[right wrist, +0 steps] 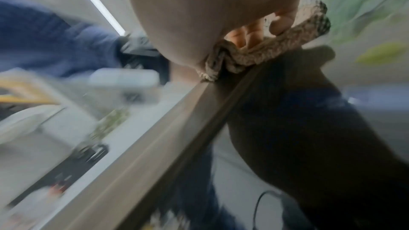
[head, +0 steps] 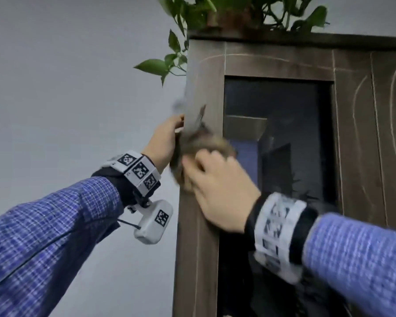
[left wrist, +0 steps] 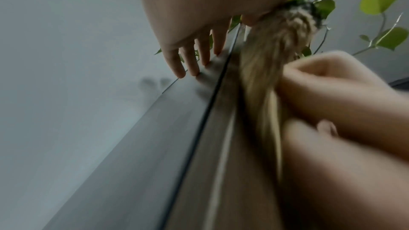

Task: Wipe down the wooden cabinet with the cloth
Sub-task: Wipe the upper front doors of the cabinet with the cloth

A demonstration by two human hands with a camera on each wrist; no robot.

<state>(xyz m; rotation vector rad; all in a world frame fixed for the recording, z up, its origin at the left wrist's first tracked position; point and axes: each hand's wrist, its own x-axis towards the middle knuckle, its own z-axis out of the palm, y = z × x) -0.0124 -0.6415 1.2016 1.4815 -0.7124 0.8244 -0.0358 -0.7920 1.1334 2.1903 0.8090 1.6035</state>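
Our right hand [head: 217,191] grips the bunched cloth [head: 199,143] against the wooden cabinet [head: 201,236] door frame. Our left hand [head: 164,141] lies with straight fingers [left wrist: 194,59] on the cabinet's side, thumb touching the cloth.

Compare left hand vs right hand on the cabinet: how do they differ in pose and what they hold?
1. The left hand has straight fingers lying on the cabinet's side panel; the right hand has curled fingers.
2. The right hand grips the bunched cloth against the front frame; the left hand's fingers hold nothing, though the cloth lies by its thumb.
3. The right hand is motion-blurred; the left hand looks sharp.
Shared: both meet the cabinet's left corner, wearing tagged wristbands.
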